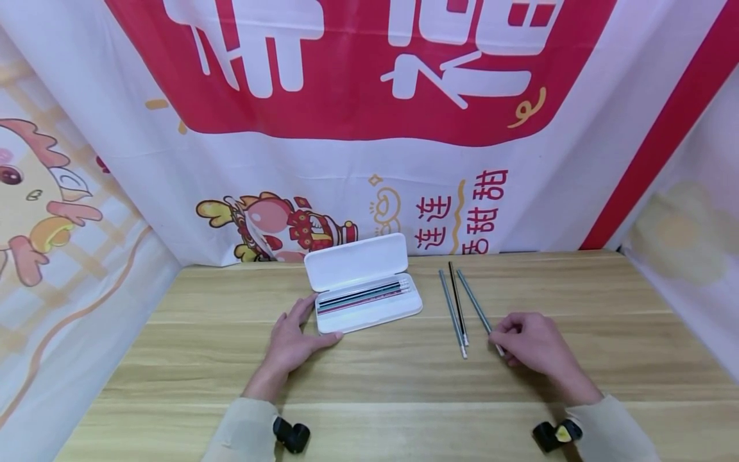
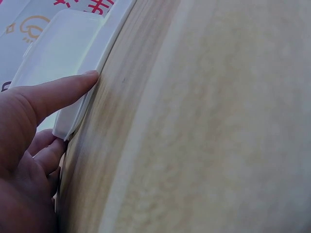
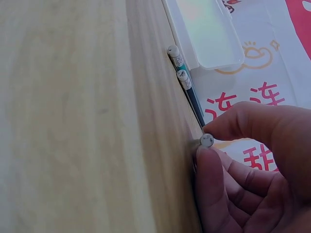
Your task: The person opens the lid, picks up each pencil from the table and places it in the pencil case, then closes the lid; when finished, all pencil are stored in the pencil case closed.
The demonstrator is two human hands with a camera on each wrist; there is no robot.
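Observation:
A white pencil case lies on the table with its lid raised behind it. Several pencils rest inside, dark, greenish and red ones among them. My left hand holds the case by its left end, thumb along the front edge and fingers round the left side. To the right, my right hand pinches a grey-green pencil near its eraser end between thumb and forefinger. Left of that pencil are another grey-green pencil and a black pencil, side by side on the wood.
The wooden table spreads in front of the case and pencils. A printed red and white cloth hangs along its back edge, with further cloth at both sides. A small black device sits at each sleeve cuff.

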